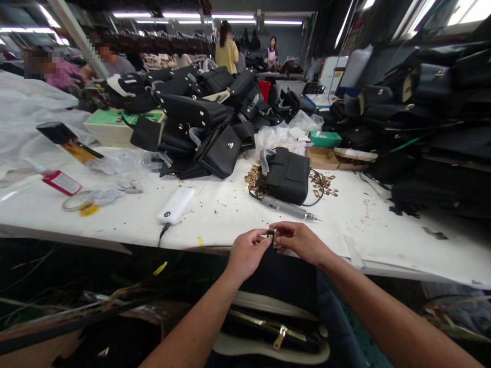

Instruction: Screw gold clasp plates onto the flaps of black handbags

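Held piece (270,236): being partly covered by the left hand (246,254) and the right hand (301,242)
Forearms (195,319): being cut off by the bottom edge
Open bag (286,276): its inside being mostly lost in shadow
Bag pile (452,120): being cut off by the right edge
Plastic sheeting (32,120): being cut off by the left edge
Bottle label (64,182): its print being blurred beyond reading
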A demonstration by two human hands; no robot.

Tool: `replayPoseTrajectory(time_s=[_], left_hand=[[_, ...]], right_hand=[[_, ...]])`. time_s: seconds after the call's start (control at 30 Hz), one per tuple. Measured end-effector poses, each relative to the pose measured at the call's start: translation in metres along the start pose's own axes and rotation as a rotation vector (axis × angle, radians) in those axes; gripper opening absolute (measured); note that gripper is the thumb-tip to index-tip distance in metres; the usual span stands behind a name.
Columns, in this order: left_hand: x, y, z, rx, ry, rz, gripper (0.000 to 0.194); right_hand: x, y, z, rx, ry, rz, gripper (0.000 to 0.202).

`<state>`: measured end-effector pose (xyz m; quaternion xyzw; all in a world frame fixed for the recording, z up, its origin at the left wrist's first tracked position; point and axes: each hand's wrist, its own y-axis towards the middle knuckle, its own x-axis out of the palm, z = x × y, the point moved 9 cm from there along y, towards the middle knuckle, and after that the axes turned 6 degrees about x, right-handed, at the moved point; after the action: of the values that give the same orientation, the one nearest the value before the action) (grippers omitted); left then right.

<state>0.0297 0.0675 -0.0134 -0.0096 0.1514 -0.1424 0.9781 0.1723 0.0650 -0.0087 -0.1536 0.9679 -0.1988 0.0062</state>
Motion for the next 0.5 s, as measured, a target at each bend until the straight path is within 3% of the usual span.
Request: replayPoseTrajectory(time_s=[0.3, 0.5], left_hand=[[0.0, -0.001, 0.009, 0.031, 0.091, -0.005, 0.028], [-0.002, -0.002, 0.013, 0.04, 0.139, 0.031, 0.027]], right_hand=[[0.0, -0.002, -0.002, 0.012, -0.069, 0.034, 0.029], [-0.007, 0.0, -0.003, -0.032, -0.225, 0.143, 0.029]])
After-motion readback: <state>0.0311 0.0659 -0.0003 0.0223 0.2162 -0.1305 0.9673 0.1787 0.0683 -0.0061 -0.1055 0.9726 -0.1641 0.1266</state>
